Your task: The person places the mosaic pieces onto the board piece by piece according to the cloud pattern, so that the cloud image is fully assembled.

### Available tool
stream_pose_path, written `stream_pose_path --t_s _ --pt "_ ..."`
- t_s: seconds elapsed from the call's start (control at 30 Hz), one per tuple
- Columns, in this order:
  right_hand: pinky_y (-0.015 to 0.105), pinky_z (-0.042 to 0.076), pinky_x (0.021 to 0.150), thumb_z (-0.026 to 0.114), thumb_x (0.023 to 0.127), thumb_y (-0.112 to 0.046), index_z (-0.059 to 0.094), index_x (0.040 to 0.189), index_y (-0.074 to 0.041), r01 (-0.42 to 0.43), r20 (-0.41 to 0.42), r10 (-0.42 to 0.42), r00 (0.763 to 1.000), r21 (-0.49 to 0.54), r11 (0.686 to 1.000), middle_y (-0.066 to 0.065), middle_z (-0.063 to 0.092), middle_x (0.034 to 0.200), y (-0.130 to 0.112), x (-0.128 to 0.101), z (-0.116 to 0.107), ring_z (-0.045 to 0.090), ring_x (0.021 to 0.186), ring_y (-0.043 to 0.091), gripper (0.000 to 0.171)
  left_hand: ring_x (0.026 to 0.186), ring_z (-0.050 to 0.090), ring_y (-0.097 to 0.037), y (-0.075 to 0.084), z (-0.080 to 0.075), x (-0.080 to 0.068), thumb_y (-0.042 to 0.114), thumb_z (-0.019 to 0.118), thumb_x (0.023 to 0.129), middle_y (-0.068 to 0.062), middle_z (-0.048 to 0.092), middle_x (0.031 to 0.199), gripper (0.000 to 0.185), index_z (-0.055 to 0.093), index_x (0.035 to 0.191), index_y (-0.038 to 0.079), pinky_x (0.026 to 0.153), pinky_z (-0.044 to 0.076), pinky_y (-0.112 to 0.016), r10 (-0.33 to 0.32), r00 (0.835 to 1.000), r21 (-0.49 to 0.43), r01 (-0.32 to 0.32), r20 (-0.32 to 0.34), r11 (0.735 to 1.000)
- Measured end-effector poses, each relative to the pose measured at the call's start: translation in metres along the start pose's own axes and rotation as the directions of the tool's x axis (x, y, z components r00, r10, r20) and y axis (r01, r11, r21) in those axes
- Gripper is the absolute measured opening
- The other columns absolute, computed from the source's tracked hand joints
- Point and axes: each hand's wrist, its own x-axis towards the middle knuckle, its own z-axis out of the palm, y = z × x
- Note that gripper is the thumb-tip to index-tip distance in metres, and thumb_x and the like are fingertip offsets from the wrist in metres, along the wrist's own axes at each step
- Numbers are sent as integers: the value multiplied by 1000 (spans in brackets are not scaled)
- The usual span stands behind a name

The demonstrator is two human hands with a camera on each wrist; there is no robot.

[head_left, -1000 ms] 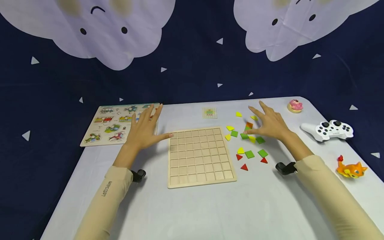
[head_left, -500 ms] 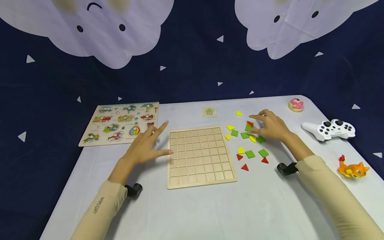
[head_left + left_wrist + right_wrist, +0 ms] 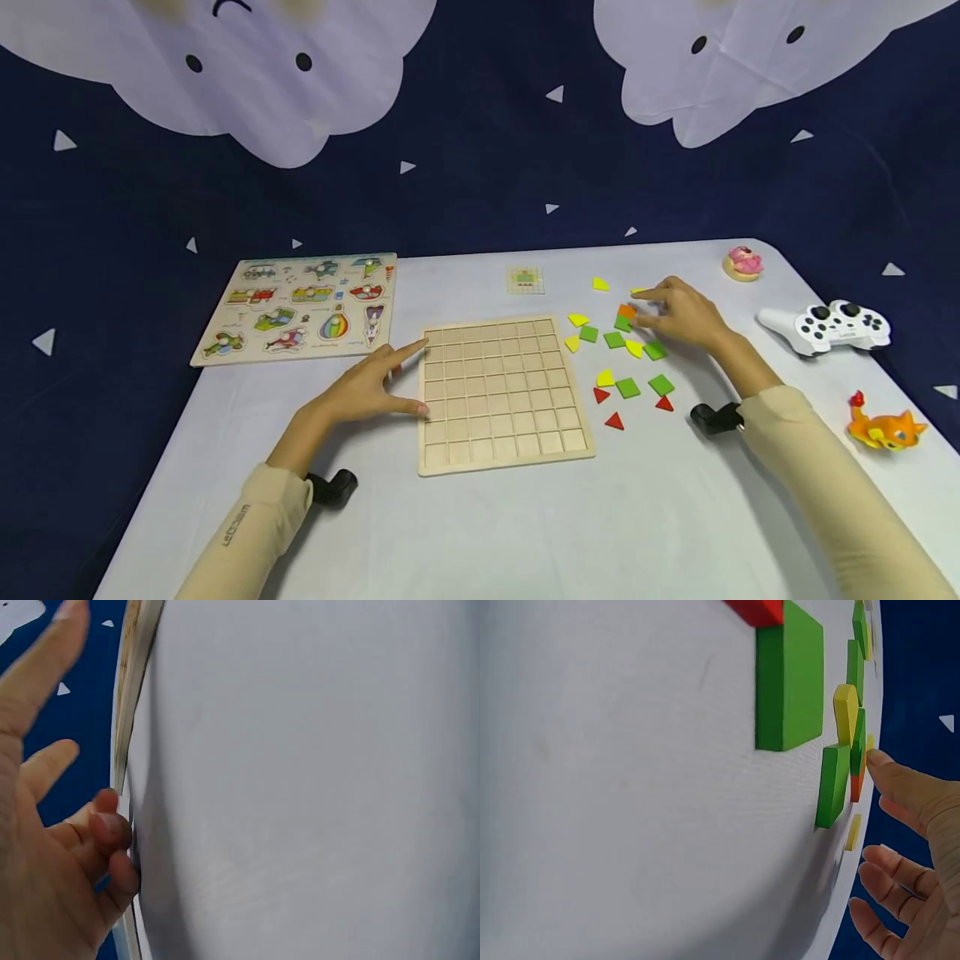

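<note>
My left hand (image 3: 363, 387) is at the left edge of a wooden grid board (image 3: 506, 392), thumb and forefinger stretched apart along its rim. The left wrist view shows its other fingers bent loosely, holding nothing. Over the far right tiles hovers my right hand (image 3: 681, 315), thumb and forefinger apart beside an orange tile (image 3: 627, 311). That tile adjoins a green tile (image 3: 622, 324). In the right wrist view, the right thumb (image 3: 900, 780) appears close to these tiles; whether it touches one I cannot tell.
Several green, yellow and red pieces (image 3: 627, 387) lie right of the board. A small pattern card (image 3: 525, 280) is behind it. A picture puzzle (image 3: 296, 308) occupies the back left. A pink figure (image 3: 743, 264), white game controller (image 3: 825, 327) and orange toy (image 3: 887, 429) line the right side.
The left hand has come down and nearer me, from beside the picture puzzle to the board's left edge. My right hand's fingers have drawn in and lowered toward the orange tile.
</note>
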Motion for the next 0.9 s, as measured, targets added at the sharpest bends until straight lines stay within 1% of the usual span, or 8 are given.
stream_pose_path --t_s 0.1,0.23,0.43,0.53,0.63,0.9 --pt "38 42 65 76 87 -29 66 130 -7 -12 -4 12 1000 23 1000 19 56 110 -1 4 2 51 87 27 50 78 41 -18 -5 3 -2 56 85 68 -5 48 96 105 34 155 30 67 37 -33 -8 1000 -41 9 11 999" --pt "36 40 64 73 89 -24 67 127 -5 -18 1 18 1000 23 1000 19 56 106 -1 7 4 50 84 27 44 75 37 -17 -8 6 -3 55 86 67 -5 43 93 104 37 154 27 65 34 -33 -26 1000 -56 27 17 998" --pt "43 44 69 73 88 -22 73 117 -4 -9 0 9 1000 0 1000 19 58 106 -1 11 5 53 87 29 34 73 33 -16 -9 10 -1 55 87 67 -4 40 90 103 40 153 24 64 30 -31 -34 999 -64 35 8 997" --pt "49 47 75 73 88 -22 75 113 -4 6 7 -6 1000 -4 1000 19 60 108 -2 13 6 57 92 31 31 73 32 -17 -10 11 -2 53 88 67 -4 39 90 103 41 153 23 64 29 -31 -42 999 -80 42 -1 996" --pt "51 47 78 74 87 -21 75 111 -2 23 16 -22 1000 -10 1000 19 61 108 -1 15 6 58 96 32 31 74 32 -17 -11 12 -3 52 88 67 -4 38 90 103 41 153 23 65 29 -31 -41 999 -91 40 -5 995" --pt "40 43 74 75 85 -17 76 105 3 53 30 -52 998 -12 999 14 58 100 -2 18 6 54 89 27 28 75 32 -17 -12 14 -1 49 89 67 -4 37 89 102 41 153 23 65 29 -31 -29 1000 -124 28 -11 992"
